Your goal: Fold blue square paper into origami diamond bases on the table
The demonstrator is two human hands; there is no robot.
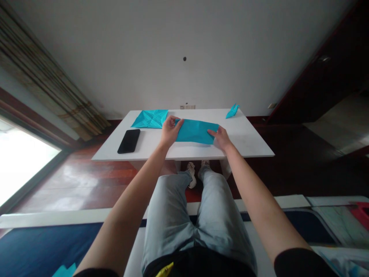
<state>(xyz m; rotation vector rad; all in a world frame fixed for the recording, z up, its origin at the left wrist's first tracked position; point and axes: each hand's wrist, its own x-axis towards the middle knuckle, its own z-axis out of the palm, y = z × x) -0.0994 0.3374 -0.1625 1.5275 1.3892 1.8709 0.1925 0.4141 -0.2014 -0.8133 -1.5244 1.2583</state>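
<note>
White wall point(184, 50) fills the far side of the view, above a dark red wooden floor point(80, 181), and a white worktop point(250, 140) stands before it. Near the worktop's far left corner lies a turquoise paper sheet point(150, 118), opened out and marked with diagonal creases. Across the middle, closer to the near edge, sits a turquoise paper strip point(196, 131), a long folded band lying flat, its ends pointing left and right and set slightly askew to that edge. A black smartphone point(128, 141) lies flat towards the near left corner, and a small folded turquoise paper bird point(232, 111) sits close to the far right corner. The hands are apart, with the strip between them. The left hand point(170, 130) gathers its fingers at the strip's left end, apparently pinching it, while the right hand point(220, 138) lies over the right end with its fingertips point(209, 132) pressing on the paper; whether its thumb reaches beneath cannot be told from this view. Good handling at this point, it seems, means holding both ends steady so the strip stays flat and does not skew, and matching its long edges closely before pressing any crease firmly against the worktop.
</note>
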